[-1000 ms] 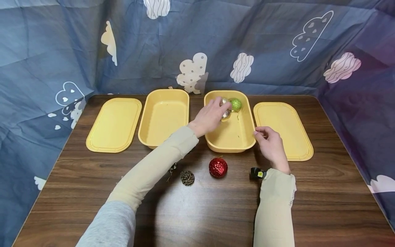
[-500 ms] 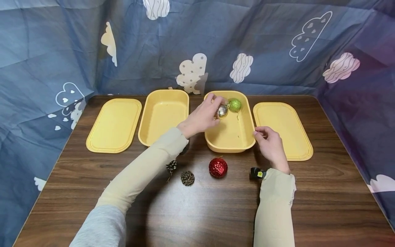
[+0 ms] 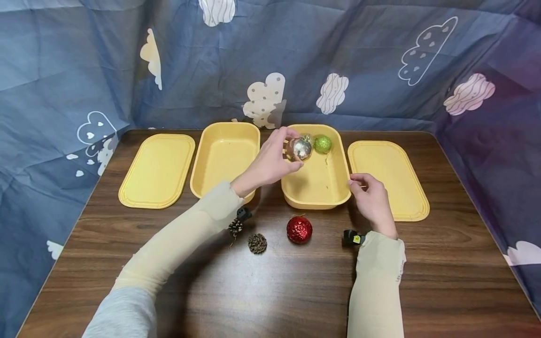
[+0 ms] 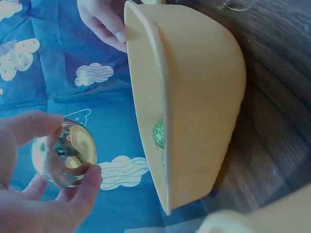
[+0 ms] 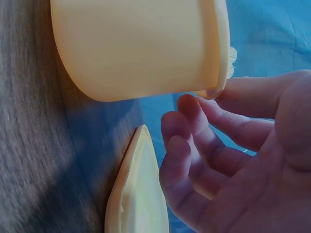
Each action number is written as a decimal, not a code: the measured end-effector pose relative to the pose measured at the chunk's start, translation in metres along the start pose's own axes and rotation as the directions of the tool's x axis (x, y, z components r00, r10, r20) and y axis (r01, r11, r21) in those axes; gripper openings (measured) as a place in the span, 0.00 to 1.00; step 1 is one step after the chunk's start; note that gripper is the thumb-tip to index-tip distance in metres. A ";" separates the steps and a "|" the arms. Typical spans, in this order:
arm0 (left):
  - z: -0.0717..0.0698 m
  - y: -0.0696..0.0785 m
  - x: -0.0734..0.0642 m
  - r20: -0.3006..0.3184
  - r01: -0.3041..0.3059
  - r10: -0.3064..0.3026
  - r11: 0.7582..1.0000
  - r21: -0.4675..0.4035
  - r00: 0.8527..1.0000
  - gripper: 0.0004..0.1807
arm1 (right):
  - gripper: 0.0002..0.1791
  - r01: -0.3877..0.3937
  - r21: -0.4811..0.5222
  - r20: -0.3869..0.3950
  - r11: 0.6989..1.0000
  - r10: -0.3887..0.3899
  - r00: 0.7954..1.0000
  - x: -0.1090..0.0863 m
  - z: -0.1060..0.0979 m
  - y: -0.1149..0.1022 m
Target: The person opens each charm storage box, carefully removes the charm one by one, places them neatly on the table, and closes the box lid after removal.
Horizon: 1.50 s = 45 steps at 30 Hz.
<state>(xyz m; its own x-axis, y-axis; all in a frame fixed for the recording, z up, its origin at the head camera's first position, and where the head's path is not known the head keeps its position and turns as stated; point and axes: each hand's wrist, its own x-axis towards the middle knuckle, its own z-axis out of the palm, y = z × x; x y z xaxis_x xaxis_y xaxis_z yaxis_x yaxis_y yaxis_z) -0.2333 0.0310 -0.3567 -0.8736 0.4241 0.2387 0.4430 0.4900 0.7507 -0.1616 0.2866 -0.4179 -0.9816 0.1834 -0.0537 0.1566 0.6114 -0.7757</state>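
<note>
My left hand (image 3: 272, 157) grips a shiny silver bauble (image 3: 302, 148) between thumb and fingers, raised over the left side of the right-hand yellow box (image 3: 317, 205). In the left wrist view the bauble (image 4: 65, 154) hangs above rim height, mirroring the room. A glittery green bauble (image 3: 323, 144) lies in the far right part of that box. With thumb and forefinger, my right hand (image 3: 372, 197) pinches the box's right rim; the right wrist view shows the thumb on the rim (image 5: 221, 73) and the other fingers curled beneath.
Left of this box stands a second yellow box (image 3: 224, 164). Flat yellow lids lie outside them, a left lid (image 3: 156, 171) and a right lid (image 3: 389, 180). In front are a red bauble (image 3: 299, 229), a pine cone (image 3: 257, 243) and another cone (image 3: 235, 226) near my left sleeve.
My left hand has taken the silver bauble up from beside the green one and drawn back leftward and toward me. My right hand has stayed on the box rim.
</note>
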 end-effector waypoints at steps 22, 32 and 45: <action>-0.016 -0.004 -0.029 -0.025 -0.107 0.104 0.981 -0.161 0.994 0.27 | 0.21 0.119 -0.086 0.076 0.989 -0.113 0.991 -0.003 -0.013 0.002; -0.014 0.008 -0.042 0.034 -0.118 0.121 0.991 -0.066 0.992 0.33 | 0.22 0.186 -0.075 0.129 0.980 -0.176 0.976 -0.011 -0.016 0.001; -0.003 0.029 -0.052 0.059 -0.150 0.144 0.982 0.113 0.988 0.31 | 0.22 0.205 -0.087 0.140 0.975 -0.192 0.971 -0.008 -0.019 0.004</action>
<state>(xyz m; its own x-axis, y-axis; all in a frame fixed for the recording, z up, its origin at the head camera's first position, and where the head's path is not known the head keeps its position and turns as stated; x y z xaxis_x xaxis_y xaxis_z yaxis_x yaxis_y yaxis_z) -0.1760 0.0205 -0.3456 -0.7875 0.5341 0.3074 0.5886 0.5042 0.6319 -0.1514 0.3022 -0.4089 -0.9989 -0.0468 0.0083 -0.0387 0.7005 -0.7126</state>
